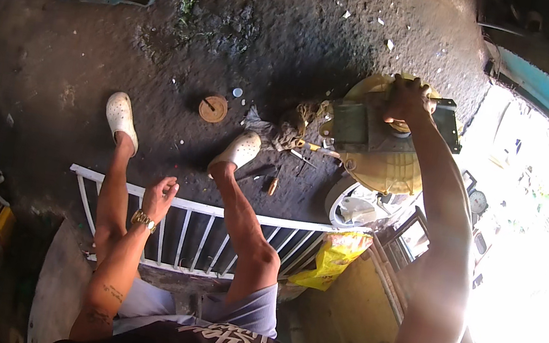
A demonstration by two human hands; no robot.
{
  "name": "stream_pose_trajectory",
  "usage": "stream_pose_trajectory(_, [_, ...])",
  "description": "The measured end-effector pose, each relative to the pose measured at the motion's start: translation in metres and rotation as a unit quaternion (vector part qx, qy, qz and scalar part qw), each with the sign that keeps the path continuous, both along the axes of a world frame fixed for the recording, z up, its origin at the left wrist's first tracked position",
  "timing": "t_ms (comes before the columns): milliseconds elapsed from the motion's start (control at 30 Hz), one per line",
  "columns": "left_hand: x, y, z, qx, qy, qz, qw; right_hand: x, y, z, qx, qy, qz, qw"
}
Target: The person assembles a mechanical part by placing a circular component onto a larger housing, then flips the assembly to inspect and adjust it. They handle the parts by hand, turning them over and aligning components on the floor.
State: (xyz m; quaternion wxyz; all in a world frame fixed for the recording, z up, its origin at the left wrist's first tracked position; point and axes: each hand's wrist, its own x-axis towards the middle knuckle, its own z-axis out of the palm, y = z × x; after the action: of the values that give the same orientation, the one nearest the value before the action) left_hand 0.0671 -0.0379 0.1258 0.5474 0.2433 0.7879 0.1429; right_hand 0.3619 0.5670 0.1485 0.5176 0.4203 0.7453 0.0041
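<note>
My right hand (410, 103) reaches out at the far right, its fingers curled over the top of a round yellow machine part (389, 172). A flat green metal piece (356, 127) lies across that part, and a dark bracket juts out beside my fingers. My left hand (159, 198), with a gold watch (143, 220) at the wrist, hovers between my knees. Its fingers are loosely folded, with nothing seen in them. Left of the yellow part lie a crumpled rag (281, 131) and a tool with a yellow handle (319, 149).
A blue tray (111, 1) of wrenches sits far left. On the dirt are a rusty round lid (212, 109), a white cap (237, 92) and a wooden-handled tool (274, 186). A white railing (214, 211) crosses under my legs, near a white bucket (334, 201) and yellow bag (336, 259).
</note>
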Motion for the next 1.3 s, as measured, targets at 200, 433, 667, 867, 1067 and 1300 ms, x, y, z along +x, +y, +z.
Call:
stream_pose_trajectory(200, [-0.024,-0.018,0.097,0.015,0.024,0.036,0.999,0.043,-0.035,0.042,0.065,0.028,-0.063,0.996])
stream_pose_trajectory(433, [-0.101,-0.138,0.181,-0.025,0.128,0.138,0.982,0.125,-0.077,0.079,0.079,0.151,-0.147,0.974])
stream_pose_trajectory(667, [-0.154,-0.273,0.3,-0.274,0.256,-0.007,0.927,0.141,-0.12,0.1,0.125,0.446,-0.224,0.857])
stream_pose_trajectory(867, [-0.174,-0.287,0.333,-0.247,0.281,0.043,0.926,0.044,-0.185,0.153,0.121,0.482,-0.203,0.844])
stream_pose_trajectory(1067, [-0.245,-0.314,0.334,-0.256,0.27,0.075,0.925,-0.056,-0.244,0.197,0.076,0.466,-0.186,0.862])
stream_pose_trajectory(1300, [-0.455,-0.431,0.326,-0.314,0.299,0.021,0.901,-0.172,-0.344,0.207,0.102,0.392,-0.219,0.888])
